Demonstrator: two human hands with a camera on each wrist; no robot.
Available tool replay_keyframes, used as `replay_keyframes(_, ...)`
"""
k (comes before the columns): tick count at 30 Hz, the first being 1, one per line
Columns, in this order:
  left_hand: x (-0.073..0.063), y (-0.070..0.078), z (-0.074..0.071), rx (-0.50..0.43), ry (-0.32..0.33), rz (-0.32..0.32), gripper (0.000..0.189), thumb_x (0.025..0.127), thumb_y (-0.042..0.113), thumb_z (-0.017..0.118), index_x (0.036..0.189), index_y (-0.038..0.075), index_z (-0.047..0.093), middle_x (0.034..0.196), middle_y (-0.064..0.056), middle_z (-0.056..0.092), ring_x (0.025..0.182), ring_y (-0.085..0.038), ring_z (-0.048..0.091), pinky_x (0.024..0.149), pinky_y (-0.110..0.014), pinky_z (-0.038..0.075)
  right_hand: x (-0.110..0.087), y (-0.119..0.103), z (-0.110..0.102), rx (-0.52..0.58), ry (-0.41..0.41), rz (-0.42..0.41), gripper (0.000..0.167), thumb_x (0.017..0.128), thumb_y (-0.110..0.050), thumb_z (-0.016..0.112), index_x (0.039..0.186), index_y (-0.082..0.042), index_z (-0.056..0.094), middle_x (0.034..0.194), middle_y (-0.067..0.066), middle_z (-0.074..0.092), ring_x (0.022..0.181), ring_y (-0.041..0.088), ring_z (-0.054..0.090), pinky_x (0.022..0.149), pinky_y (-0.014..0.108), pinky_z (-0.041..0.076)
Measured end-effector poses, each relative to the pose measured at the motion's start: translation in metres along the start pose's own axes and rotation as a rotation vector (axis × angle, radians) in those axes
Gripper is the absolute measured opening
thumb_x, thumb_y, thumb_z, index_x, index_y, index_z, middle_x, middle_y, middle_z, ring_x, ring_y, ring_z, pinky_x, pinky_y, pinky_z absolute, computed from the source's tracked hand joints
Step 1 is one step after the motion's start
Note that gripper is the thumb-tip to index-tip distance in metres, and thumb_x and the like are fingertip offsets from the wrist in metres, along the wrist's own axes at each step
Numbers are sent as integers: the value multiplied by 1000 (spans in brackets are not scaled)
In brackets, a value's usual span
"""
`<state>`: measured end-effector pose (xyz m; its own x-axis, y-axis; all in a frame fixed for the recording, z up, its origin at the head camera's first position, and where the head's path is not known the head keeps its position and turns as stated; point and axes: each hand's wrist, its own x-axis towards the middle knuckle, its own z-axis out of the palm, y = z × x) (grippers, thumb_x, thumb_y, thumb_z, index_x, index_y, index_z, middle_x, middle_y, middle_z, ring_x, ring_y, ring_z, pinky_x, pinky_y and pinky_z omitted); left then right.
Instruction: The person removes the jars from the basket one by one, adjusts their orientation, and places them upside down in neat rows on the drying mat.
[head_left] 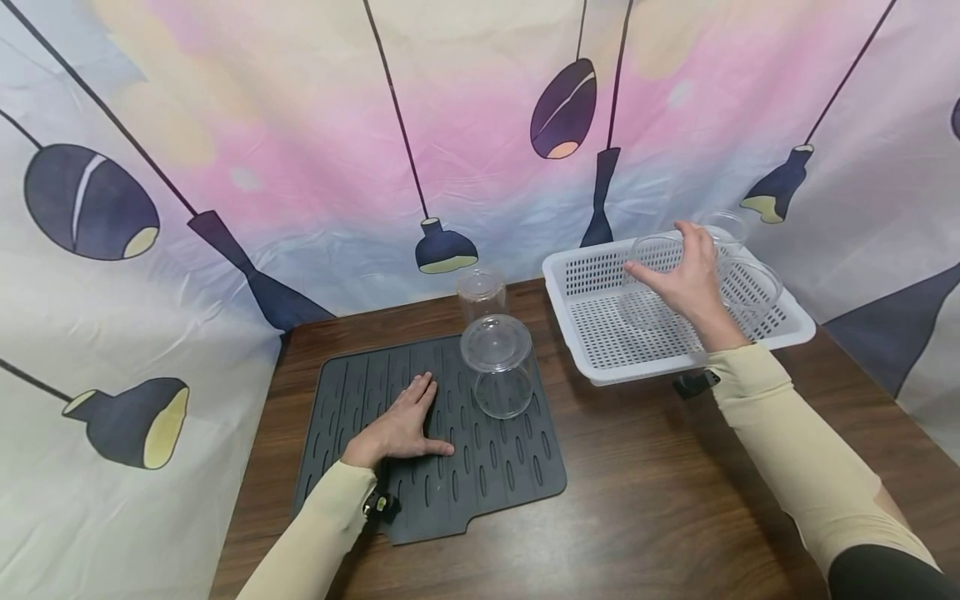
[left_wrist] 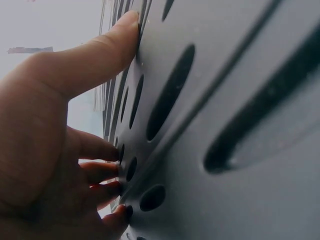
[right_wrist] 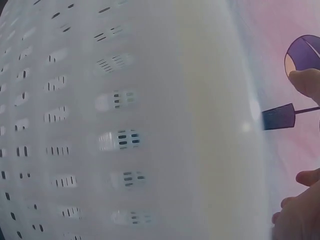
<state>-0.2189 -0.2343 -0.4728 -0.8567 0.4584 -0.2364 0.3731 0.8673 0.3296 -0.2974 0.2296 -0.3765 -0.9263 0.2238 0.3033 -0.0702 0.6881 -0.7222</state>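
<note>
My left hand rests flat on a dark grey slotted drying mat, its fingers spread; in the left wrist view the fingertips meet the mat's surface. Two clear jars stand on the mat's right part: a near jar and another jar at its far corner. My right hand reaches over a white perforated basket, thumb and fingers curved round the top of a clear jar. In the right wrist view the basket's side wall fills most of the picture, with fingers at the right edge.
More clear jars sit at the basket's right side. The basket and mat stand on a brown wooden table. A painted fabric backdrop closes off the far and left sides.
</note>
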Motion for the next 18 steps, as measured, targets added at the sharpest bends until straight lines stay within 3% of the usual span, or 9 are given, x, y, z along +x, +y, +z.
replay_keyframes(9, -1, 0, 1, -4, -4, -6, 118, 73, 61, 77, 154, -3, 19, 163, -19, 5, 150, -37, 6, 119, -53, 18, 4, 1, 2, -55, -38, 61, 112, 74, -62, 75, 156, -10, 18, 161, 21, 13, 147, 42, 16, 115, 63, 20)
replay_keyframes(18, 0, 1, 0, -1, -17, -7, 118, 73, 61, 76, 154, -2, 18, 164, -18, 4, 151, -36, 5, 119, -52, 17, 12, 7, 5, -27, -101, 135, 120, 73, -62, 76, 156, -4, 12, 157, 25, 23, 143, 45, 26, 114, 60, 24)
